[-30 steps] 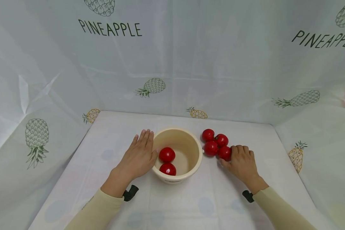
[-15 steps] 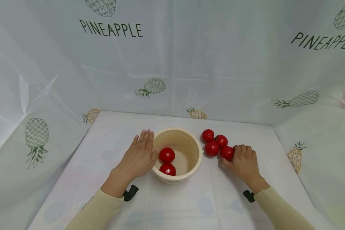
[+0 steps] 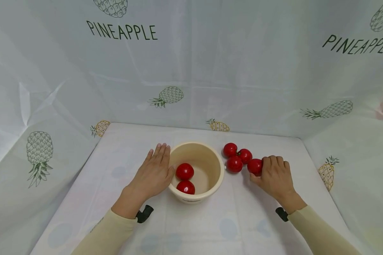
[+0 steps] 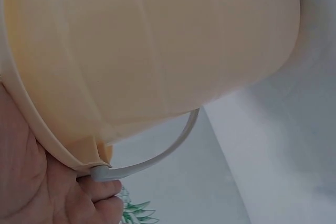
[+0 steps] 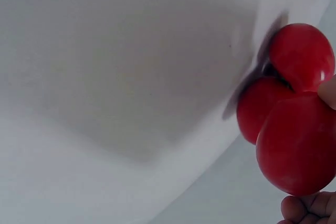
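A cream bucket [image 3: 217,180] stands upright on the table with two red tomatoes [image 3: 185,172] inside. My left hand [image 3: 154,173] lies along its left rim with straight fingers, the thumb at the rim. In the left wrist view the palm rests against the bucket [image 4: 168,40] beside its grey handle [image 4: 152,162]. To the right of the bucket, my right hand [image 3: 277,179] holds a tomato [image 3: 254,166] between thumb and fingers. The right wrist view shows this held tomato [image 5: 296,142] large, the fingers [image 5: 310,208] below it. Several tomatoes [image 3: 234,164] sit grouped just left of it.
The white table [image 3: 229,212] has faint coloured dots. A pale sheet printed with pineapples [image 3: 170,95] hangs behind and at both sides. Dark bands [image 3: 145,214] show at the wrists.
My right hand has drawn its tomato right and slightly back, away from the grouped tomatoes, and a gap has opened between them. The left hand and the bucket stay put.
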The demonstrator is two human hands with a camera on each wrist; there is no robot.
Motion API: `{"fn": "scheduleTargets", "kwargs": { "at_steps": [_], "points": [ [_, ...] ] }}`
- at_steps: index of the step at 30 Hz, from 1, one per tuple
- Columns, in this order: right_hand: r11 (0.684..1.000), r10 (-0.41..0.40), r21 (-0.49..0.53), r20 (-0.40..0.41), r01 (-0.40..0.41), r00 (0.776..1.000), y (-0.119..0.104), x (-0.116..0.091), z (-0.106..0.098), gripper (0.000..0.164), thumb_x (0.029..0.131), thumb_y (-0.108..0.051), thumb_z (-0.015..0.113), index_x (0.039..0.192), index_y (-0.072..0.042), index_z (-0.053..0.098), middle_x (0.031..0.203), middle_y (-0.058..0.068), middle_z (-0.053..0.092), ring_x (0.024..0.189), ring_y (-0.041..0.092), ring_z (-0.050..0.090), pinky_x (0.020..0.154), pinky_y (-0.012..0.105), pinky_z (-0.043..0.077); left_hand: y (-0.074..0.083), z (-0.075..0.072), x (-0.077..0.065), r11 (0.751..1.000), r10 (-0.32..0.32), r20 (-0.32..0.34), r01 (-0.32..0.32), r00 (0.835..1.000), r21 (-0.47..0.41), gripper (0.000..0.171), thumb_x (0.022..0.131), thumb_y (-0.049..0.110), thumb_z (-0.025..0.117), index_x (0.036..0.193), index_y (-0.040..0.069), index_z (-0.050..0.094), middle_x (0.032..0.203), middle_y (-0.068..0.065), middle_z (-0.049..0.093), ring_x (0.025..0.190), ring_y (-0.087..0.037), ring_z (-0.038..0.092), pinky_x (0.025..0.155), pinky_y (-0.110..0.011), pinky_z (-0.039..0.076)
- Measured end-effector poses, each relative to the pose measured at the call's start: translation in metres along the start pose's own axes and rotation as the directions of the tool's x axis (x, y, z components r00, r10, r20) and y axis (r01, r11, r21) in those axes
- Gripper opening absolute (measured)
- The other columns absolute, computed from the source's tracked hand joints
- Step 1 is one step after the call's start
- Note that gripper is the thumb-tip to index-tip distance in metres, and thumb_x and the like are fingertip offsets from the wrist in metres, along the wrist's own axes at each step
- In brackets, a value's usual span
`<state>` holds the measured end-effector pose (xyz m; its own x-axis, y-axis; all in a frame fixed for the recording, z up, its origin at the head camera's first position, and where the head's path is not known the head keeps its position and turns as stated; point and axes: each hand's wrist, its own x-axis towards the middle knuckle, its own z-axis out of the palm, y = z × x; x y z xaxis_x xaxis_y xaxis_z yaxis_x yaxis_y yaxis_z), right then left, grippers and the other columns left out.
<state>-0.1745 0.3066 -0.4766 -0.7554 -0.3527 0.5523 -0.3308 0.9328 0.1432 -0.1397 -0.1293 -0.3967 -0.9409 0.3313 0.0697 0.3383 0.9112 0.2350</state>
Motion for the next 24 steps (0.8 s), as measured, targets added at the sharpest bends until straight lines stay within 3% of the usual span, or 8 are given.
{"fn": "scheduleTargets", "kwargs": {
  "at_steps": [7, 14, 19, 24],
  "points": [
    [1.0, -0.025, -0.019, 0.006, 0.025, 1.0, -0.002, 0.009, -0.008, 0.057, 0.078, -0.05, 0.067, 0.088, 0.005, 0.056, 0.078, 0.022, 0.059, 0.077, 0.04, 0.055, 0.061, 0.048, 0.045, 0.0, -0.003, 0.0, 1.0, 0.007, 0.001, -0.007, 1.0, 0.002, 0.073, 0.109, 0.035, 0.05, 0.162, -0.01, 0.026, 0.171, -0.028, 0.025, 0.161, -0.042, 0.018, 0.131, -0.059, 0.017],
    [0.998, -0.063, -0.026, -0.055, 0.062, 0.996, -0.008, 0.023, -0.018, 0.06, 0.08, -0.052, 0.057, 0.088, 0.007, 0.055, 0.076, 0.023, 0.057, 0.074, 0.041, 0.053, 0.059, 0.047, 0.043, 0.001, -0.003, 0.0, 1.0, 0.007, -0.004, -0.007, 1.0, 0.003, 0.072, 0.11, 0.035, 0.048, 0.162, -0.009, 0.027, 0.171, -0.027, 0.025, 0.162, -0.042, 0.019, 0.131, -0.059, 0.017],
    [0.997, -0.078, 0.006, -0.102, 0.079, 0.992, -0.02, 0.051, -0.035, 0.061, 0.081, -0.053, 0.058, 0.088, 0.007, 0.055, 0.076, 0.022, 0.056, 0.073, 0.041, 0.051, 0.059, 0.047, 0.04, 0.002, -0.004, 0.0, 1.0, 0.003, -0.007, -0.003, 1.0, 0.018, 0.073, 0.109, 0.034, 0.05, 0.161, -0.011, 0.027, 0.17, -0.029, 0.025, 0.161, -0.043, 0.018, 0.131, -0.06, 0.017],
    [0.994, -0.09, 0.059, -0.098, 0.096, 0.991, -0.045, 0.086, -0.061, 0.059, 0.08, -0.048, 0.064, 0.098, 0.008, 0.059, 0.088, 0.025, 0.062, 0.083, 0.042, 0.055, 0.066, 0.051, 0.046, 0.003, -0.004, -0.001, 1.0, -0.002, -0.008, 0.002, 1.0, 0.026, 0.072, 0.109, 0.033, 0.051, 0.161, -0.011, 0.028, 0.17, -0.029, 0.026, 0.161, -0.043, 0.019, 0.13, -0.06, 0.018]
  ]
}}
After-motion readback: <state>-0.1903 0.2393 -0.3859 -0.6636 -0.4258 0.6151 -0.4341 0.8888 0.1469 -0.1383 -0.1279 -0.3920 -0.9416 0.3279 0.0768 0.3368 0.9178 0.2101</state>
